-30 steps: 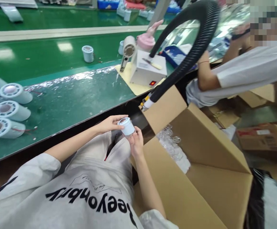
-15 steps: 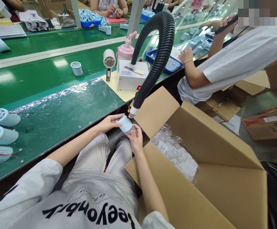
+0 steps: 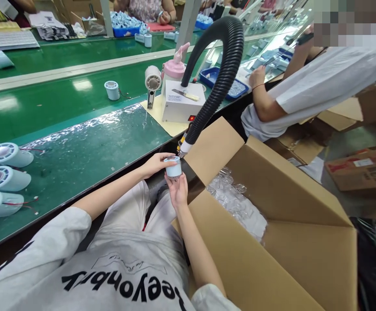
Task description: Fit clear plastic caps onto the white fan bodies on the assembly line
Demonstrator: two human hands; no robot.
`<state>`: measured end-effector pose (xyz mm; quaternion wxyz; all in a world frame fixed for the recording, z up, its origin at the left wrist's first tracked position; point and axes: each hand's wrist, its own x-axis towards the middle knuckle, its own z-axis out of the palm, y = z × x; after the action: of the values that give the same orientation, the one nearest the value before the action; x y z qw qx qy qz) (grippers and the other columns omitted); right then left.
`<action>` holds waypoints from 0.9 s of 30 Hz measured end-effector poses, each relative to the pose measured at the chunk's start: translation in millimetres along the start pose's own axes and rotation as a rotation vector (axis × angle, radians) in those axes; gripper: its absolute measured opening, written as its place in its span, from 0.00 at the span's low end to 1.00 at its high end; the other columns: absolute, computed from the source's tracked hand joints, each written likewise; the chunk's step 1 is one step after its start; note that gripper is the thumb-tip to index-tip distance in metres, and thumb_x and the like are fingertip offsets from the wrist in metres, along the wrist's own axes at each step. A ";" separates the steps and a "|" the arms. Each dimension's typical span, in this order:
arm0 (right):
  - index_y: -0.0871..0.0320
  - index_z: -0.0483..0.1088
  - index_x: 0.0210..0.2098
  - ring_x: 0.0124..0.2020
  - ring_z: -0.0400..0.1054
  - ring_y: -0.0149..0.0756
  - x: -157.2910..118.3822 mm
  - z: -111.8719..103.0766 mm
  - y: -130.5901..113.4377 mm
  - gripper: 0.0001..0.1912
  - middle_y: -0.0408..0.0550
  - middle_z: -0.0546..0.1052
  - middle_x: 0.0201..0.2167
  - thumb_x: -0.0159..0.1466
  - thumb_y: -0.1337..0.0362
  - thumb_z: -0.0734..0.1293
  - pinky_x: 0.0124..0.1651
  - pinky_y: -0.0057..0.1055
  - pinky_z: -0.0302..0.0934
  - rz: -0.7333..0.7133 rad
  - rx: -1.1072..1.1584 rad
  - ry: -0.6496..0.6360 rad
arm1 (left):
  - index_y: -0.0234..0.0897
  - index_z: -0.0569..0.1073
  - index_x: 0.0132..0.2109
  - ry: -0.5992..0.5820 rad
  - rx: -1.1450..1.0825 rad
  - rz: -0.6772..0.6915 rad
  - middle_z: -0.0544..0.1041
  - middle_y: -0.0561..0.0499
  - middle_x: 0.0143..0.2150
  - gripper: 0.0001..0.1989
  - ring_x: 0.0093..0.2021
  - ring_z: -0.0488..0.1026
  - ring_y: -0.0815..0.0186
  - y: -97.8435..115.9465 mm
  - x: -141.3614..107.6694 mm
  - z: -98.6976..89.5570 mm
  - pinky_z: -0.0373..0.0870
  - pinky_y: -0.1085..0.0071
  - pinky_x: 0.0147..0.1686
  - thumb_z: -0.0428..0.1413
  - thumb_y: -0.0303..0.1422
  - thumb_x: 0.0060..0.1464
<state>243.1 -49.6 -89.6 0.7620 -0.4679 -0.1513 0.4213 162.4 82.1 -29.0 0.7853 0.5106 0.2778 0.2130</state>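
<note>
Between my two hands is a light-blue cylindrical fan housing (image 3: 174,171), held nearly upright above my lap with its ringed end up. The fingers of my left hand (image 3: 157,164) close on its upper left side. My right hand (image 3: 178,190) grips it from below, around a clear part at its lower end. Just above the housing, close to its top edge, hangs the metal tip (image 3: 181,153) of a black ribbed hose (image 3: 218,82). Whether the tip touches the housing I cannot tell.
Several similar housings (image 3: 8,178) with red wires lie at the left on the green bench (image 3: 87,147). A white box (image 3: 183,106) with a knife on top carries the hose. Right of me stands an open carton (image 3: 291,255) of clear plastic parts (image 3: 236,203). A co-worker's arm (image 3: 267,101) is beyond.
The housing has turned from tilted to nearly upright. My right hand has moved from its right side to underneath it. The view has shifted slightly.
</note>
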 end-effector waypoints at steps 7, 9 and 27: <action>0.51 0.68 0.48 0.50 0.77 0.45 8.1 0.4 1.6 0.35 0.51 0.78 0.50 0.53 0.36 0.78 0.61 0.61 0.70 -0.030 0.065 0.042 | 0.30 0.83 0.53 -0.039 -0.018 -0.001 0.84 0.39 0.53 0.39 0.55 0.78 0.51 3.8 4.8 -2.9 0.67 0.55 0.64 0.78 0.45 0.32; 0.52 0.68 0.47 0.49 0.76 0.44 8.0 2.5 2.0 0.35 0.50 0.78 0.49 0.51 0.38 0.79 0.61 0.60 0.70 -0.022 0.073 0.040 | 0.31 0.82 0.54 -0.037 -0.019 -0.003 0.83 0.38 0.54 0.40 0.56 0.78 0.51 6.3 0.3 -7.8 0.66 0.54 0.64 0.78 0.45 0.34; 0.52 0.67 0.47 0.46 0.74 0.43 4.4 12.1 1.6 0.31 0.49 0.76 0.47 0.55 0.41 0.76 0.58 0.61 0.71 -0.062 0.087 0.056 | 0.31 0.80 0.59 0.007 -0.020 0.010 0.83 0.37 0.56 0.42 0.57 0.78 0.49 6.6 -8.4 -8.5 0.66 0.54 0.65 0.77 0.42 0.35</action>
<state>237.4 -38.8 -85.4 0.7982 -0.4412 -0.1258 0.3904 150.1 85.3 -23.8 0.7884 0.5032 0.2758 0.2217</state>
